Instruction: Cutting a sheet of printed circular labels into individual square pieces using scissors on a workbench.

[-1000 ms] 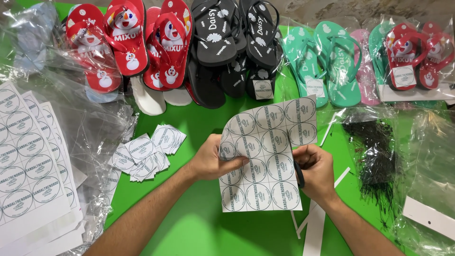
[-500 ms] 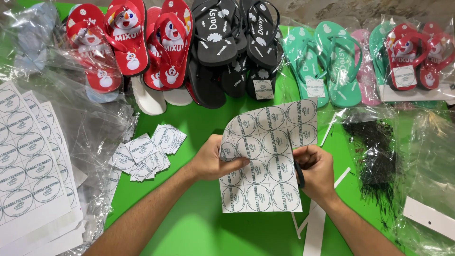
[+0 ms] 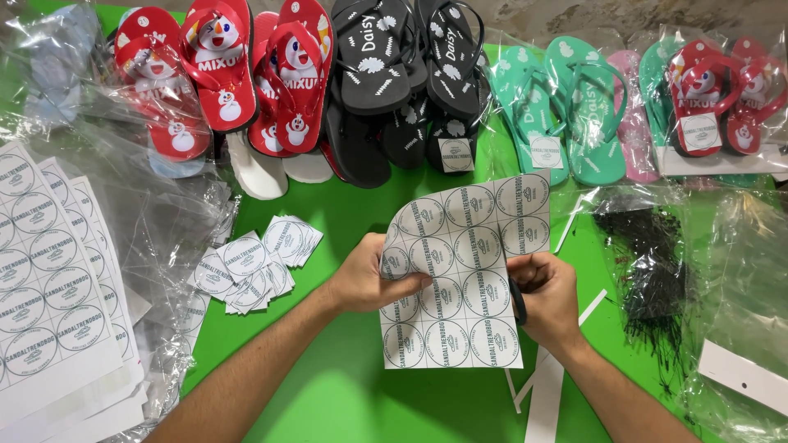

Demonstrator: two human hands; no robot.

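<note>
now left hand [image 3: 365, 283] pinches label sheet [image 3: 468, 279] taut; right hand [image 3: 552, 302], at sheet's edge, grips black scissors [image 3: 517, 302]; cut between circles.

Single head-worn camera, looking steeply down and forward over the green surface [image 3: 345, 402]. Close range: forearms enter from bottom edge; flip-flop row [image 3: 369, 82] along top edge. No second view.

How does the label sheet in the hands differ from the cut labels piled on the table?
The sheet is one uncut piece printed with rows of round labels; the pile is small separate squares, one label each. The sheet is held up, bent, by the left hand and right hand; the pile lies loose and untouched. Both share the same white paper and round print.
</note>
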